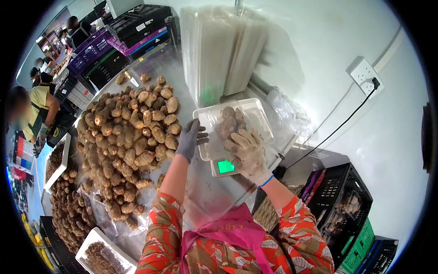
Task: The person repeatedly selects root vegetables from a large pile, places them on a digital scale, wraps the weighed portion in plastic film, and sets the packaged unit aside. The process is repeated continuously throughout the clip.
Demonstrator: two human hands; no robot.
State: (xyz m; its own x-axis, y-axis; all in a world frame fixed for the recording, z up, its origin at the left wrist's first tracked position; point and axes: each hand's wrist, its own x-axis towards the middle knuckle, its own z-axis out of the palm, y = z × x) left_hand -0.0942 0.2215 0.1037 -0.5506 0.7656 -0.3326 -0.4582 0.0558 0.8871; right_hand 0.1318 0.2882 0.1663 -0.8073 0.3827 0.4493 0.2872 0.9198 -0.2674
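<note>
A digital scale with a lit green display and a white tray stands before me on a metal table. On the tray lies a clear plastic container holding several brown taro corms. My left hand, in a dark grey glove, is at the left edge of the tray with its fingers apart. Whether it touches the container's rim is unclear. My right hand, in a cream knitted glove, reaches palm down over the corms, fingertips against them. Its palm side is hidden, so any grip there cannot be seen.
A large heap of taro corms covers the table at left. Tall stacks of clear containers stand behind the scale, beside plastic bags. A black cable runs to a wall socket. Crates stand right; a co-worker is far left.
</note>
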